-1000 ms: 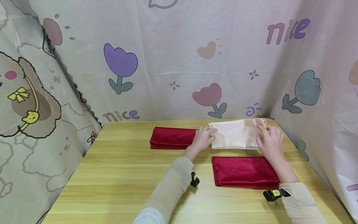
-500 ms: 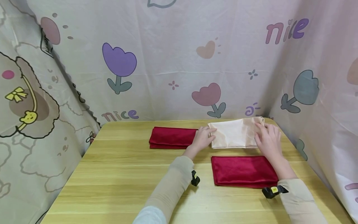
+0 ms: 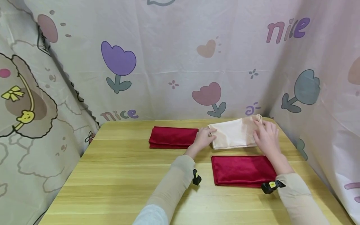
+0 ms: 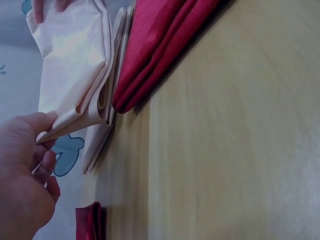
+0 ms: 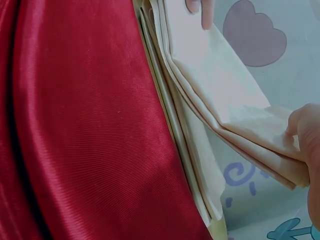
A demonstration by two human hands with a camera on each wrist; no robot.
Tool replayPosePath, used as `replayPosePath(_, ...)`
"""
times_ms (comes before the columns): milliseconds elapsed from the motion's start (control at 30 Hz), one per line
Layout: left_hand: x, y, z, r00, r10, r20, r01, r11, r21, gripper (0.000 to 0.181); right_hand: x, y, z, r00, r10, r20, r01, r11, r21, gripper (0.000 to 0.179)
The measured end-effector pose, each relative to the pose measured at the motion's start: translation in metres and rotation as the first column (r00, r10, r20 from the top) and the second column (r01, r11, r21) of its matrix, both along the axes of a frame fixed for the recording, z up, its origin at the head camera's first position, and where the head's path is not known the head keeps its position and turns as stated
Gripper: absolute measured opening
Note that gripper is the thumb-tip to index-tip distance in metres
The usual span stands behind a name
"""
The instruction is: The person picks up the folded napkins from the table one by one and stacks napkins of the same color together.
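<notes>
Both hands hold a folded cream satin cloth at the table's back right. At its left end my left hand pinches the edge, thumb on top, as the left wrist view shows. The right hand pinches the other end, which sits higher, so the cloth tilts up to the right. Under it lies a second folded cream layer, flat along the table in the right wrist view. Nearer the body, a folded dark red satin cloth lies below the right forearm.
Another folded red cloth lies left of the left hand, partly behind it. The wooden table ends at a patterned curtain at the back and sides. Each wrist bears a small black camera.
The right hand has raised its end of the cream cloth a little and drawn it slightly left. The left hand keeps its hold in nearly the same place.
</notes>
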State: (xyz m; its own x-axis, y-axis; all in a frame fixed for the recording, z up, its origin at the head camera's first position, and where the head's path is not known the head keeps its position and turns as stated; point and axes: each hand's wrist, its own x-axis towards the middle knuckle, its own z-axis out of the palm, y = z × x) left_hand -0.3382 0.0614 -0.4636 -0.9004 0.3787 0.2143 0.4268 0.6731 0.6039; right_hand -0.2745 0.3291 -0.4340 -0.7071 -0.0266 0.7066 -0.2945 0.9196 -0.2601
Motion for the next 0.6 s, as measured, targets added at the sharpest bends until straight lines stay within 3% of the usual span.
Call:
replayPosePath(233, -0.004, 0.000, -0.006, 0.998, 0.007, 0.058, -0.009, 1.000, 0.026, 0.037, -0.006, 0.001, -0.001, 1.000, 0.000, 0.012, 0.000, 1.000, 0.014, 0.043)
replayPosePath(433, -0.005, -0.001, -0.008, 0.999, -0.009, 0.050, 0.008, 1.000, 0.013, 0.039, -0.009, 0.003, -0.005, 1.000, 0.006, 0.002, -0.006, 0.999, 0.038, 0.042)
replayPosePath(600, -0.007, -0.003, -0.008, 0.999, -0.005, 0.039, 0.006, 0.999, -0.046, 0.040, -0.014, 0.004, -0.006, 1.000, 0.023, -0.002, -0.023, 0.996, 0.081, 0.041)
